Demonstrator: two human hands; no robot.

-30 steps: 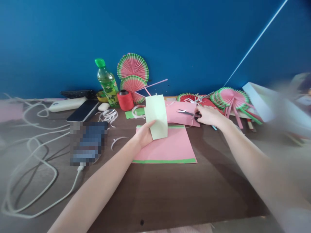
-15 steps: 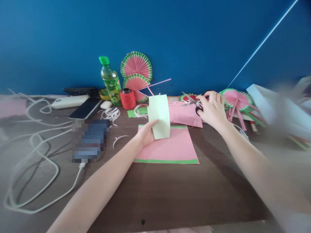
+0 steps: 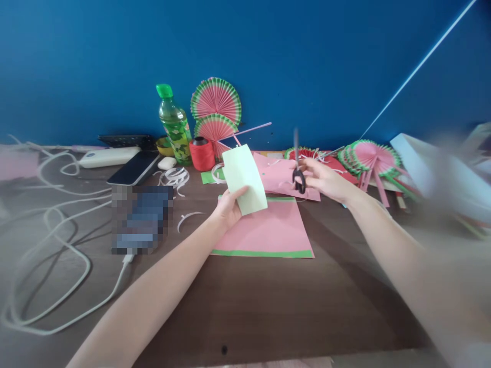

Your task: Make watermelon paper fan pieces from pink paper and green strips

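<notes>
A pale green sheet of paper is pinched in my left hand, thumb on its face, tilted with its top leaning left. Below it a pink sheet with green strips along its near and far edges lies flat on the table. My right hand grips black-handled scissors by the handles, blades pointing up and a little blurred. Behind the scissors lies another pink paper with small white scraps on it.
Pleated watermelon-coloured fans lean on the blue wall, with more fans at right. A green bottle and red thread spool stand at the back. Phones and a white cable occupy the left.
The scissors have been lifted and turned upright by my right hand, which moved slightly left and down. The pale green paper has tilted left in my left hand.
</notes>
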